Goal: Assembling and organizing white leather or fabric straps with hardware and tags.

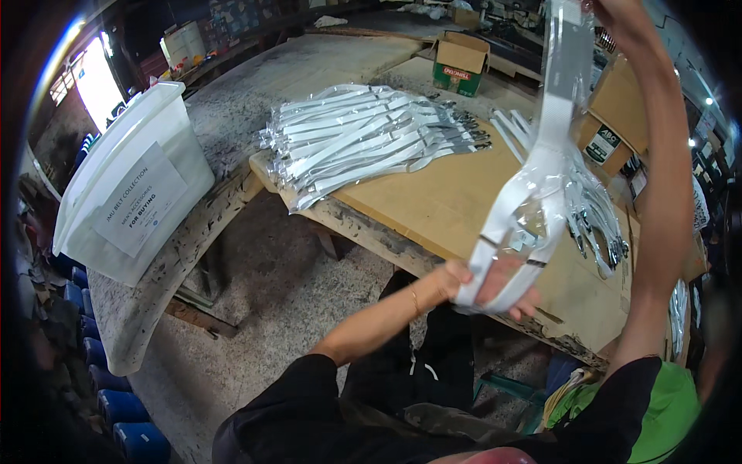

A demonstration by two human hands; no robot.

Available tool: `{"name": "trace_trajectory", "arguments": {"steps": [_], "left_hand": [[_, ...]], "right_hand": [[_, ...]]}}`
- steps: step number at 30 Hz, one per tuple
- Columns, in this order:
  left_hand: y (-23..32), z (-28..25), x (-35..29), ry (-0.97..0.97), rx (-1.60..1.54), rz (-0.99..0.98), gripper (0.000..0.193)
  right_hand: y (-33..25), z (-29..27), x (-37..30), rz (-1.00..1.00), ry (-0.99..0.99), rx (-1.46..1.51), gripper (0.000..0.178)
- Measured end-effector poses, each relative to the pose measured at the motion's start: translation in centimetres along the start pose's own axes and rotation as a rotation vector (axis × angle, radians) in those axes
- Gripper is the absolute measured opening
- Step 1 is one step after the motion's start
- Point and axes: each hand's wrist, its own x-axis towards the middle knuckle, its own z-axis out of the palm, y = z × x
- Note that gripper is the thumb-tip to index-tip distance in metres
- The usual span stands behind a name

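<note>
While a white strap bundle (546, 155) in clear plastic hangs above the front edge of the desk (332, 58), both hands attend to it; the left hand (496, 284) is at its lower loop, the grip closed about the bend, with the thumb on the near side and the fingers passing behind; the right hand (616, 11), at the end of an upstretched arm, lies beside the bundle's upper, partly grey end, cut by the upper border, so that one cannot tell how its grip stands; a brown cardboard sheet (410, 220) covers part of the desk; upon it, left of centre, lies a broad heap of wrapped white straps (363, 135), dark fittings mostly toward the right; a second strap pile (593, 205) lies behind and to the right of the held bundle; an open green-and-brown carton (460, 66) stands farther back; a white bin (197, 158), bearing a printed sheet (141, 203), stands at far left; blue containers (139, 442) line the floor (259, 278) below.
</note>
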Motion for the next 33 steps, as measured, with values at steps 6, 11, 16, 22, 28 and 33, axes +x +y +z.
{"name": "trace_trajectory", "arguments": {"steps": [6,11,16,22,28,33], "left_hand": [[-7.3,-2.5,-4.9,-0.236,0.203,-0.258,0.062],[-5.7,-1.7,-16.8,0.487,0.597,-0.544,0.047],[11.2,2.4,-22.2,1.143,1.088,-0.739,0.040],[29.8,7.3,-24.3,1.471,1.284,-0.667,0.043],[35.3,-2.4,-21.0,1.481,2.250,-1.084,0.052],[24.3,-8.0,-18.6,1.439,2.727,-1.058,0.057]], "right_hand": [[9.5,-5.8,3.3,0.274,0.159,-0.103,0.024],[27.5,-12.6,0.8,0.564,0.099,-0.201,0.037],[39.0,-10.2,-6.6,0.870,0.064,0.145,0.036],[50.2,2.2,-9.4,1.010,0.142,0.474,0.037],[63.6,11.5,-14.1,1.185,0.293,0.342,0.050],[60.4,14.9,-17.1,0.754,0.230,-0.662,0.054]]}}
